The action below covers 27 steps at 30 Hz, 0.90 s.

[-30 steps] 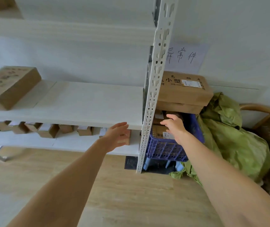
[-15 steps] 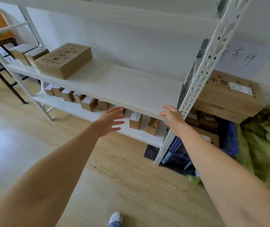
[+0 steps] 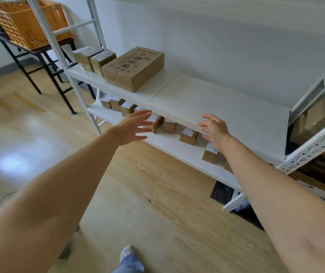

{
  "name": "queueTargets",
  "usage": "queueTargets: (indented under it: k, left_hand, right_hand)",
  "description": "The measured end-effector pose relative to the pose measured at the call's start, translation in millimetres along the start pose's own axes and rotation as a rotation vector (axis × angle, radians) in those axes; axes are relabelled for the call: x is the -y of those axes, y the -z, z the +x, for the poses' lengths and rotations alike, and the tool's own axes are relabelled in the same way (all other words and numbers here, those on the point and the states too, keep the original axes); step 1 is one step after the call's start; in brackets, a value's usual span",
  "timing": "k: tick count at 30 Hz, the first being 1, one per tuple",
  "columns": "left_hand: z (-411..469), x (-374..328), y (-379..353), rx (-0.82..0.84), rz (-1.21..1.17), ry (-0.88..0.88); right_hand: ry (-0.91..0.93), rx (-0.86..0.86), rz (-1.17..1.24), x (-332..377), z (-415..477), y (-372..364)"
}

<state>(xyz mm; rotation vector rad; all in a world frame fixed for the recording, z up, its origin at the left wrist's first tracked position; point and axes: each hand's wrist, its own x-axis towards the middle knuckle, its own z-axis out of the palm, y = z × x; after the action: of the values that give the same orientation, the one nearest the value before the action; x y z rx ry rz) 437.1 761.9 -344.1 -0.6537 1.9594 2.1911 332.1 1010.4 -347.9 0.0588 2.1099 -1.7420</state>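
Left hand (image 3: 132, 128) spread wide and empty, in front of the middle shelf's (image 3: 216, 101) front edge. Right hand (image 3: 216, 131) also empty, fingers splayed and slightly bent at that same edge; contact with it cannot be told. The row of small boxes (image 3: 188, 135) stands along the lower shelf (image 3: 177, 148), just beyond both hands, none touched; a large carton (image 3: 133, 68) sits toward the middle shelf's left end.

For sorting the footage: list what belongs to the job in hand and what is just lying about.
In hand: left hand, right hand, both open and reaching; row of small cardboard boxes on the lower shelf.
Lying about: large cardboard box, two smaller boxes beside it, orange crate, black table.
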Motion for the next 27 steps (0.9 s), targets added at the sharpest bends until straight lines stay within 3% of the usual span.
queueTargets:
  k: [12, 27]
  left_hand:
    - [61.0, -27.7, 215.4, -0.098, 0.041, 0.057]
    - [176.4, -25.6, 338.8, -0.288, -0.038, 0.159]
  right_hand:
    - [-0.060, 0.110, -0.037, 37.5, 88.7, -213.6]
    - [-0.117, 0.257, -0.064, 53.9, 226.2, -359.2]
